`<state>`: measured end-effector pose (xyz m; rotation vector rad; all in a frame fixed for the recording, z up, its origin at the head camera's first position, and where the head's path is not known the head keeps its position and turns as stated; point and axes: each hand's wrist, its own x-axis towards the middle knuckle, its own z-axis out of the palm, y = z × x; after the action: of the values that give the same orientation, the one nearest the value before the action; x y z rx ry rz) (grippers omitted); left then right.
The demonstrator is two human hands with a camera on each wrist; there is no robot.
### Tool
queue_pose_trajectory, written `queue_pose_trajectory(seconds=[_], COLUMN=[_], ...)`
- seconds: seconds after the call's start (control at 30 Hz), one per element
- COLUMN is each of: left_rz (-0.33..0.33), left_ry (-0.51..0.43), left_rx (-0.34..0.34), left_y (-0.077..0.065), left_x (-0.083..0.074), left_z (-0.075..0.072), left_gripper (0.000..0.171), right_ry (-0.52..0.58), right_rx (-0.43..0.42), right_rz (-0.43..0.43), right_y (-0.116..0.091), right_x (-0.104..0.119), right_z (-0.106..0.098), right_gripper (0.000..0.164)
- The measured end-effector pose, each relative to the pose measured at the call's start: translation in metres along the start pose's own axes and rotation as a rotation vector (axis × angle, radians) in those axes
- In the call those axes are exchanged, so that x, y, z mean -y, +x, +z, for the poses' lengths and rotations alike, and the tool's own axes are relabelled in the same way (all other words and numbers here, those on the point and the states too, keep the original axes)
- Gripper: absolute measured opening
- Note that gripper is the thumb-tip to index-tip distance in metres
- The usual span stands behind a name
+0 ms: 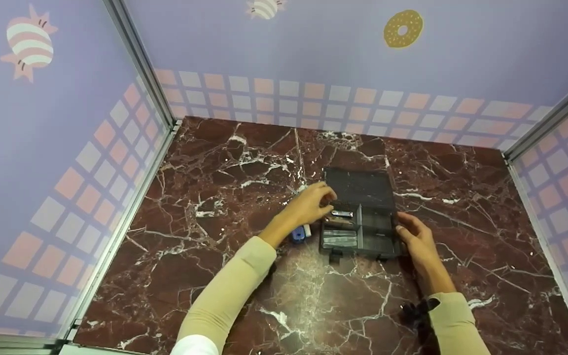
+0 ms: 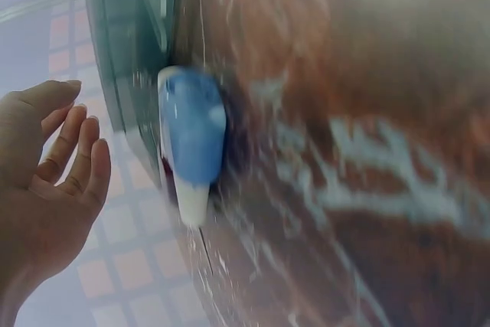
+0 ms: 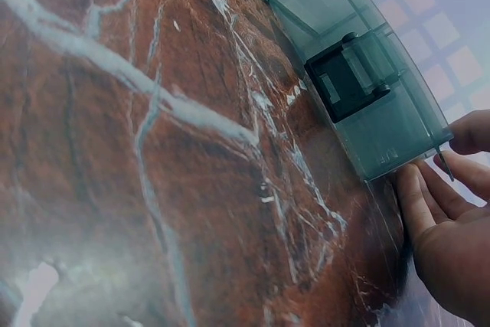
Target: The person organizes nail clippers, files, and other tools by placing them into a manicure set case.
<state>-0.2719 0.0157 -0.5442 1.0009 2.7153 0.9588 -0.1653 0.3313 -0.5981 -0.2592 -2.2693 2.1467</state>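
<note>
An open dark see-through plastic box (image 1: 377, 239) with dividers stands on the table, its lid (image 1: 358, 187) laid back behind it. My right hand (image 1: 419, 241) holds the box's right side, the thumb at the rim and the fingers against the outer wall. At the left side, my left hand (image 1: 311, 203) hovers by the rear left compartment with loosely bent fingers and nothing visible between them. That compartment contains a small shiny silver piece (image 1: 342, 214) and a brownish piece (image 1: 340, 220). Silvery strips (image 1: 339, 238) fill the front left one.
A small blue-and-white object (image 2: 195, 128) lies on the table just left of the box, under my left wrist in the head view. Patterned panels (image 1: 284, 93) enclose the dark red marbled table (image 1: 225, 207) at the back and both sides.
</note>
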Motion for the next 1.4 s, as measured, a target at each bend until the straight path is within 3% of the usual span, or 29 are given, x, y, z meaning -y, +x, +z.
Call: queue_pose_trajectory(seconds=[0.3,0.6,1.03,1.4], left_rz=[-0.042,-0.085,-0.189,-0.244], left_ry=[0.062,0.114,0.065,0.091], left_rx=[-0.019,0.019,-0.081,-0.07], left_y=[-0.004,-0.011,-0.014,-0.015], left_x=[0.02,0.037,0.06,0.067], left_z=[-0.015,-0.023,-0.016,-0.01], left_gripper=[0.034,0.045,0.04,0.035], right_ry=[0.0,0.015,0.015,0.013], right_rx=[0.001,0.006,0.003,0.009], right_rz=[0.013,0.008,0.008,0.012], right_y=[-0.001,0.001,0.001,-0.001], right_x=[0.002,0.001,-0.001,0.0], right_z=[-0.001,-0.002,-0.002,-0.002], right_gripper=[0.046,0.046,0.046,0.046])
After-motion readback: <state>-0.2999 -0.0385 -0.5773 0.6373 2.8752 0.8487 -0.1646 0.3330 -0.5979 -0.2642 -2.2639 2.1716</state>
